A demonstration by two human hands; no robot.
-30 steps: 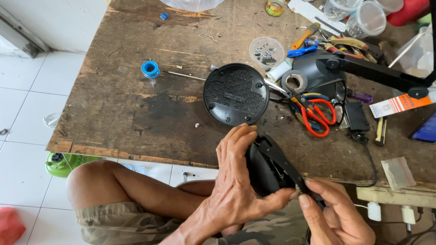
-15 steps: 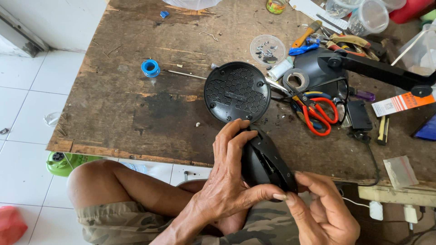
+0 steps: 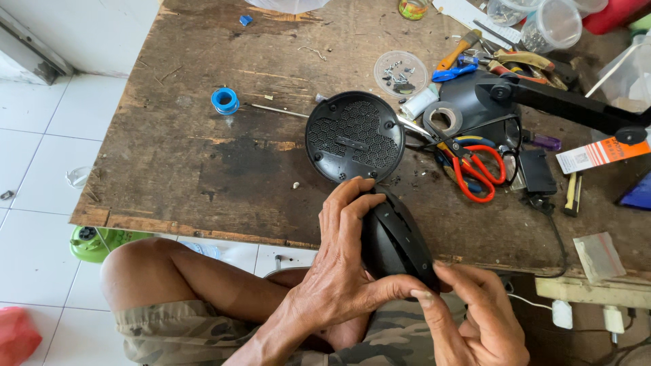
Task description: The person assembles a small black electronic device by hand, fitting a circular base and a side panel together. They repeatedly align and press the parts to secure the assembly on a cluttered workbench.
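Both hands (image 3: 339,264) around black casing (image 3: 397,244), thumb perhaps under its edge

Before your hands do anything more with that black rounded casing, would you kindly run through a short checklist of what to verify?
1. Left hand grips the black casing: ok, fingers wrap its side.
2. Right hand supports its lower end: ok, fingertips touch it.
3. Casing held over the wooden table edge and lap: ok.
4. Round perforated cover lies flat on the table, apart from the casing: ok.
5. Loose screws kept in the clear lid: ok.
6. Red-handled scissors clear of the hands: ok.
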